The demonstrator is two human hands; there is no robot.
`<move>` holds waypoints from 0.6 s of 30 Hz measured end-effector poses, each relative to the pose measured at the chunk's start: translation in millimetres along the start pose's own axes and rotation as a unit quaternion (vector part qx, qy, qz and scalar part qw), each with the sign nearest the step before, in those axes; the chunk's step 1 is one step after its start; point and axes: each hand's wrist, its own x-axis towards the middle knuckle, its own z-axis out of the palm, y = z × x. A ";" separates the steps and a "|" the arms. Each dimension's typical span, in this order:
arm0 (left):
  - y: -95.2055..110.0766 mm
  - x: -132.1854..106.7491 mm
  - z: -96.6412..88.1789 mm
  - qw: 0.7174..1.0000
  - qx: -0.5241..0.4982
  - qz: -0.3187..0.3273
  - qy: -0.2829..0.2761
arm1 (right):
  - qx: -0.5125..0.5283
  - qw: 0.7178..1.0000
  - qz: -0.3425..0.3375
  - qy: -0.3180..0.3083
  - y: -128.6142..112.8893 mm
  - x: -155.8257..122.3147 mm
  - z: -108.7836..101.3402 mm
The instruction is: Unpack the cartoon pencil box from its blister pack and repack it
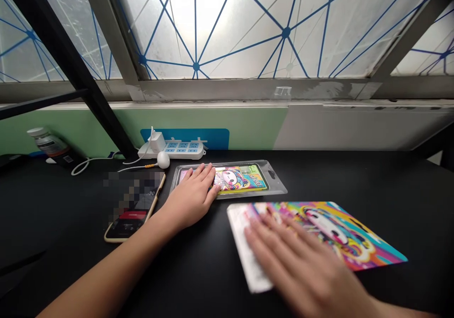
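Note:
My left hand [196, 190] lies flat, fingers stretched out, on a clear plastic package [273, 185] with a colourful cartoon-printed item [244, 178] inside. The hand covers the package's left part. Slightly blurred, my right hand [301, 256] rests palm down with straight fingers over a bright cartoon-printed sheet [340, 230] closer to me. A white area [244, 261] shows at the sheet's left end, beside and under my fingers; I cannot tell whether it belongs to the sheet. What lies beneath my right palm is hidden.
Left of my left forearm lies a phone [135, 214] in a pale case. Behind it are a white power strip [184, 150], a small white round object [163, 159] with a cable, and a tilted bottle [53, 145]. A black metal bar [78, 72] slants down to the black desk [198, 280].

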 end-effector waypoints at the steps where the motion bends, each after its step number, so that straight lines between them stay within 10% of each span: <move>1: 2.4 0.1 1.5 1.000 0.000 0.000 0.006 | -0.008 0.999 -0.027 0.022 -18.0 3.1 7.7; 5: 11.1 -3.1 2.2 1.000 -0.008 0.016 0.008 | 0.041 0.998 -0.049 -0.022 -52.5 29.6 38.4; 11: 18.5 -8.4 -2.1 0.997 0.009 0.076 -0.006 | 0.238 0.957 -0.011 -0.164 -21.6 72.5 47.0; 18: 11.0 -9.7 -7.8 0.992 0.068 0.088 0.053 | 0.267 0.956 -0.048 -0.112 -15.0 65.8 49.2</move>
